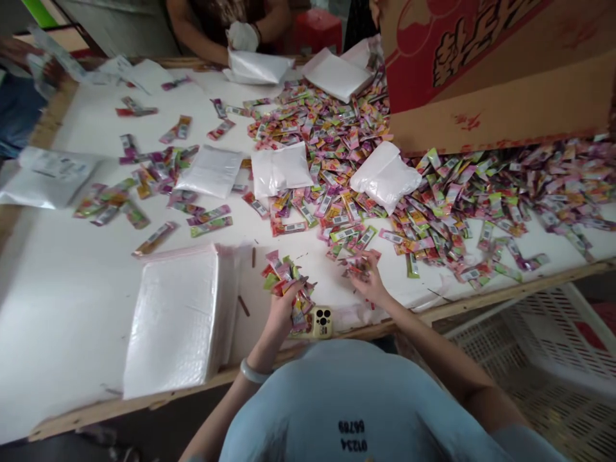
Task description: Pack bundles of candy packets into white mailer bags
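My left hand [285, 305] is closed around a thick bunch of candy packets [287, 277], small colourful sticks that fan out above the fingers. Over the table's near edge, my right hand [370, 279] grips a smaller bundle of the same packets [357, 264], its fingers bent round them. Just beyond both hands lies the big heap of loose packets [332, 218]. A phone in a yellow case [322, 322] lies at the table edge, right beside my left hand and partly under the packets.
A stack of white mailer bags [173, 321] lies to the left. Filled white bags [282, 170] rest on and beside the heap. A large cardboard box [500, 83] stands at the right. Across the table, a person's gloved hand [243, 36] touches a white bag. A white basket [553, 359] sits below right.
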A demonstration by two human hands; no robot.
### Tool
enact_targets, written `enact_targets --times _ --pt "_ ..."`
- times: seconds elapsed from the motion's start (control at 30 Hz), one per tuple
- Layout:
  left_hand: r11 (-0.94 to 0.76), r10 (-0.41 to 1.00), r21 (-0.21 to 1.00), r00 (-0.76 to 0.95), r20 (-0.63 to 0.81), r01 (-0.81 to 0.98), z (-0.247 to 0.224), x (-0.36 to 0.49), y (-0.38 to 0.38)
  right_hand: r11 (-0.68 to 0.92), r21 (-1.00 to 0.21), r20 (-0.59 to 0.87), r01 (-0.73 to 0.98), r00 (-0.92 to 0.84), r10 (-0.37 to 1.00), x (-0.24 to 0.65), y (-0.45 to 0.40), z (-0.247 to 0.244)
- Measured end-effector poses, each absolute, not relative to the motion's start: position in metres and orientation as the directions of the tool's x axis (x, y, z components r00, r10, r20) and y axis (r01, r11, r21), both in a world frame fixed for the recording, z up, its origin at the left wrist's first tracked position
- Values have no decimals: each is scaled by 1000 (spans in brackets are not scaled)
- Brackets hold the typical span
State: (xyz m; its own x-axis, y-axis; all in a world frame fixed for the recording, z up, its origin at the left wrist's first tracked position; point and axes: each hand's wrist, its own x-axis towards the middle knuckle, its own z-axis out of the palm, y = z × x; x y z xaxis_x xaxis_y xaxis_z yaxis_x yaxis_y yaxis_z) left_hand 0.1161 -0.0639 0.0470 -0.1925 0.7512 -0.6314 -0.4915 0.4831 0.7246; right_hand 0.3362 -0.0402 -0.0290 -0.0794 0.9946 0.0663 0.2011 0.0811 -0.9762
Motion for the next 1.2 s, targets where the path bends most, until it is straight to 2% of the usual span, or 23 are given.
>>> enact_targets --times 0.17,0.23,0.3,0.33,0.4,0.47,0.5,0.57,0.63,0.8,0.97,1.07,1.2 --pt "506 748 712 -164 -644 -486 43 118 -64 102 -920 53 379 -138 989 325 -28 -35" --pt "512 753 703 -136 -644 -493 42 117 -65 80 -911 21 405 -148 989 340 -22 -25" --pt "503 759 706 -136 -637 -499 43 116 -66 144 -852 24 504 -238 971 367 -17 -9" --pt "501 759 708 -140 -636 -497 44 116 -65 228 -778 30 586 -327 945 383 -16 0" --pt "511 754 709 -142 -641 -487 45 116 -64 454 -507 -33 733 -543 839 410 -14 14" --pt "528 744 704 -140 -653 -475 46 118 -62 630 -232 -170 741 -669 724 425 -14 21" --pt "533 742 702 -138 -656 -472 46 119 -62 683 -148 -225 715 -697 681 428 -13 22" --pt "529 748 709 -138 -649 -467 46 122 -62 742 -60 -272 668 -726 632 426 -7 21" --pt "513 763 724 -142 -631 -461 46 124 -63 740 -23 -248 673 -720 648 422 6 19" --pt "505 762 735 -166 -626 -453 43 123 -69 668 -14 -205 744 -656 727 422 38 10" --pt "496 765 743 -178 -619 -449 40 124 -72 547 -84 -177 833 -553 814 435 20 -13" --pt "547 756 711 -104 -646 -442 37 130 -71 397 -209 -85 893 -421 903 437 6 -23" --pt "595 771 704 26 -637 -387 29 141 -72 144 -498 60 855 -131 990 408 -13 -26"
